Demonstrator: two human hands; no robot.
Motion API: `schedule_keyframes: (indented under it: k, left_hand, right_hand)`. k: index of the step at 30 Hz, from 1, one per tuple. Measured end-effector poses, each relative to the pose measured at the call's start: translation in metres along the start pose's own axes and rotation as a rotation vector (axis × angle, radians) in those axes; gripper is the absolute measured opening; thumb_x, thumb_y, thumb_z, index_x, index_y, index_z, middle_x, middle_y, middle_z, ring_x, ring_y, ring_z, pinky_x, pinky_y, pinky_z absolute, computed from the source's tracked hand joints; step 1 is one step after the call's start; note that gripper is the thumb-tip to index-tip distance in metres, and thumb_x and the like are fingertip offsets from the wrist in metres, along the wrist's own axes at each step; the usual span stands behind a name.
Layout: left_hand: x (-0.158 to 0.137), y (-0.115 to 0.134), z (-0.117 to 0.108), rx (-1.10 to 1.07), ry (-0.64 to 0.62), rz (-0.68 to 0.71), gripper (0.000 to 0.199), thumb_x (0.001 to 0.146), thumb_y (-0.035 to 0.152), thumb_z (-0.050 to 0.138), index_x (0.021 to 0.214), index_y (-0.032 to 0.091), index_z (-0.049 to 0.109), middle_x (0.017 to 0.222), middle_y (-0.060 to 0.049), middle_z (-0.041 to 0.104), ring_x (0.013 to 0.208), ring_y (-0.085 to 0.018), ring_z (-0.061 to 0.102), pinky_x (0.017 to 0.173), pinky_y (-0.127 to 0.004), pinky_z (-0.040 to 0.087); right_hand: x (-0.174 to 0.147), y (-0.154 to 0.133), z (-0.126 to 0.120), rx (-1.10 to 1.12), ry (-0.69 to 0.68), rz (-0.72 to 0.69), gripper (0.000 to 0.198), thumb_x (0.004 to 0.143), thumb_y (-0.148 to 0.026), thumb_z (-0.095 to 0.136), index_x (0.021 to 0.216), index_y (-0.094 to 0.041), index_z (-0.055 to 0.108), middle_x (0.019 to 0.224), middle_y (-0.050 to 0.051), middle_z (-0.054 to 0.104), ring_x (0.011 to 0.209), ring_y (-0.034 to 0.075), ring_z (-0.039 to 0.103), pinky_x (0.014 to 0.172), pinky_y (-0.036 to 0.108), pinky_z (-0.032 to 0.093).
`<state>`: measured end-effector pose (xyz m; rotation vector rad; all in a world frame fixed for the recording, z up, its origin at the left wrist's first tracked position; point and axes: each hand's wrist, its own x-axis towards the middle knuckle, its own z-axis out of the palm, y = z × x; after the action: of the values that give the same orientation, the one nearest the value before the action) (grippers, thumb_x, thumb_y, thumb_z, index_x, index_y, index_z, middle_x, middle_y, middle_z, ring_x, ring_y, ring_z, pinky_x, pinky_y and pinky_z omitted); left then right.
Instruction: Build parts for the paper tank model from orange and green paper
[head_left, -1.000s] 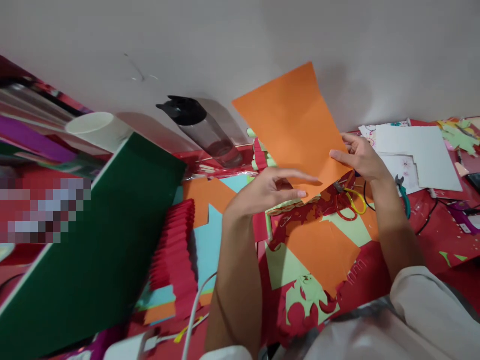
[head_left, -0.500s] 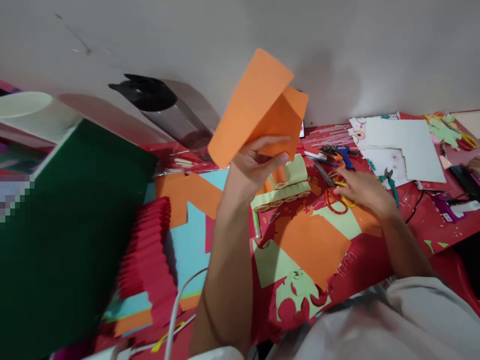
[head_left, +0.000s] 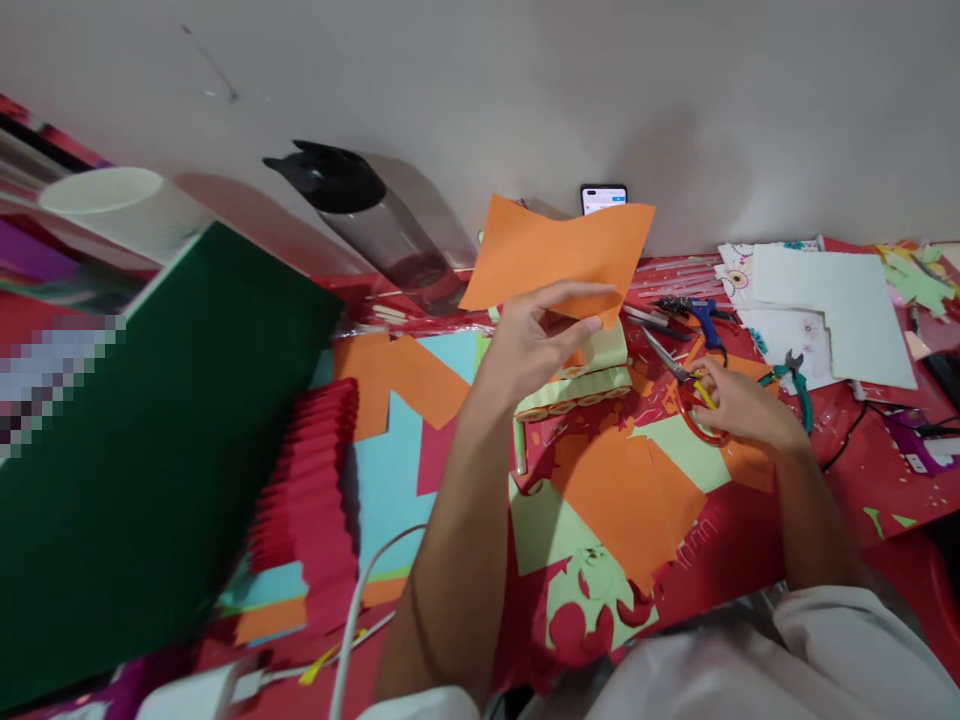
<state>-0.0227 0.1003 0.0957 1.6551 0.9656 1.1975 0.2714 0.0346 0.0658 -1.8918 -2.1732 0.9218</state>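
Note:
My left hand (head_left: 547,325) is closed on a sheet of orange paper (head_left: 559,245), holding it up near the wall, its top edge sagging in a curve. Scissors (head_left: 694,400) with red and yellow handles are gripped at the yellow handle by my right hand (head_left: 739,405), their blades pointing away toward the wall. Under the held sheet stands a pale green and orange paper model (head_left: 577,390), partly hidden by my left hand. Orange sheets (head_left: 630,490) and pale green cut paper (head_left: 596,595) lie nearer my body.
A dark green board (head_left: 150,470) rises at the left, beside a bottle (head_left: 390,225) with a black lid. A phone (head_left: 604,197) leans on the wall. Right of the scissors are a blue glue gun (head_left: 703,320), teal pliers (head_left: 801,390) and white board (head_left: 870,310). A white cable (head_left: 367,580) crosses the front left.
The orange sheet has come down and unfolded wider, uncovering the phone. My right hand has closed on the scissors' handle and shifted them slightly.

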Motion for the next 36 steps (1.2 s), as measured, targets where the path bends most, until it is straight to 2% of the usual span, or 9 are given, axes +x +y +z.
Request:
schedule_keyframes:
  k: [3,5,9,12,17,19,26,31,36]
  left_hand:
    - [0.0,0.001,-0.002,0.042,0.017,0.04,0.032,0.087,0.034,0.076,0.117,0.021,0.08,0.123,-0.004,0.078,0.094,-0.02,0.076,0.072,-0.028,0.062]
    - [-0.001,0.003,-0.003,0.065,0.046,0.075,0.034,0.088,0.033,0.075,0.12,0.021,0.079,0.126,-0.005,0.077,0.105,-0.024,0.074,0.079,-0.03,0.063]
    - [-0.003,0.008,-0.01,0.078,0.077,0.106,0.039,0.09,0.035,0.074,0.126,0.02,0.075,0.134,-0.006,0.074,0.115,-0.027,0.071,0.081,-0.031,0.063]
    - [-0.005,0.01,-0.016,0.106,0.06,0.098,0.04,0.092,0.035,0.073,0.129,0.021,0.075,0.136,-0.005,0.073,0.117,-0.027,0.07,0.083,-0.032,0.063]
    - [-0.005,0.011,-0.02,0.111,0.024,0.055,0.041,0.091,0.036,0.073,0.13,0.023,0.074,0.136,-0.005,0.072,0.104,-0.025,0.074,0.086,-0.036,0.064]
    - [-0.005,0.01,-0.019,0.104,0.007,0.031,0.042,0.09,0.036,0.074,0.13,0.023,0.074,0.135,-0.007,0.071,0.097,-0.023,0.076,0.085,-0.038,0.065]
    - [-0.007,0.013,-0.015,0.088,-0.055,-0.058,0.044,0.086,0.033,0.076,0.129,0.025,0.072,0.141,-0.009,0.068,0.075,-0.018,0.078,0.065,-0.032,0.064]
    - [-0.007,0.016,-0.014,0.107,-0.062,-0.032,0.046,0.086,0.033,0.077,0.13,0.023,0.071,0.141,-0.011,0.068,0.083,-0.02,0.079,0.071,-0.033,0.066]
    - [-0.008,0.016,-0.013,0.134,-0.089,0.006,0.044,0.088,0.036,0.075,0.131,0.025,0.071,0.138,-0.01,0.069,0.094,-0.024,0.079,0.075,-0.036,0.067]
  right_hand:
    - [-0.007,0.005,-0.011,0.351,-0.054,-0.076,0.05,0.083,-0.03,0.067,0.128,-0.026,0.045,0.093,0.0,0.056,0.076,0.018,0.056,0.066,0.028,0.046]
    - [-0.009,0.002,-0.022,0.442,-0.109,-0.119,0.057,0.078,-0.037,0.076,0.125,-0.028,0.045,0.096,0.0,0.055,0.083,0.019,0.057,0.07,0.03,0.049]
    - [0.001,-0.022,-0.048,0.27,-0.265,-0.264,0.074,0.069,-0.046,0.087,0.129,-0.025,0.048,0.114,0.008,0.063,0.099,0.027,0.063,0.084,0.037,0.051]
    - [0.015,-0.042,-0.062,0.079,-0.282,-0.3,0.068,0.087,-0.051,0.071,0.141,-0.02,0.044,0.127,0.015,0.065,0.104,0.031,0.064,0.089,0.04,0.049]
    - [0.031,-0.062,-0.063,0.056,-0.26,-0.337,0.05,0.091,-0.044,0.065,0.136,-0.025,0.055,0.113,0.007,0.076,0.097,0.029,0.069,0.083,0.036,0.049]
    - [0.033,-0.065,-0.06,0.052,-0.255,-0.346,0.044,0.091,-0.04,0.064,0.132,-0.026,0.059,0.116,0.006,0.076,0.099,0.028,0.069,0.083,0.035,0.048]
    - [0.036,-0.067,-0.06,0.054,-0.25,-0.335,0.037,0.088,-0.036,0.068,0.124,-0.027,0.065,0.119,0.003,0.077,0.099,0.025,0.069,0.08,0.031,0.047]
    - [0.035,-0.066,-0.061,0.105,-0.268,-0.38,0.035,0.089,-0.032,0.067,0.124,-0.026,0.065,0.115,0.003,0.078,0.096,0.024,0.07,0.079,0.03,0.048]
    - [0.032,-0.068,-0.063,0.158,-0.311,-0.34,0.033,0.091,-0.034,0.065,0.122,-0.025,0.064,0.092,0.0,0.08,0.082,0.022,0.071,0.074,0.031,0.046]
